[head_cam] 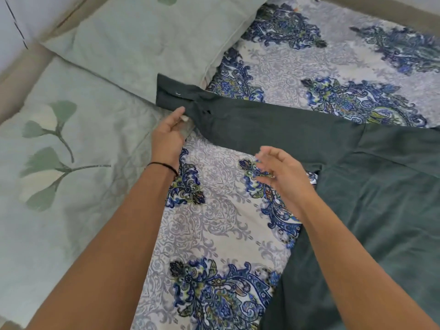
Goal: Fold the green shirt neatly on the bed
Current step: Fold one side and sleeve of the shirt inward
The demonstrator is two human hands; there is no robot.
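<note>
We find the left hand (167,136) against the sleeve (262,129) near its cuff; whether it pinches, we cannot tell. Right hand (283,172) loosely spread, holding nothing. Green shirt (381,198) lies flat on the bed (214,222). Judged soft, light, limp: take cuff and shoulder
</note>
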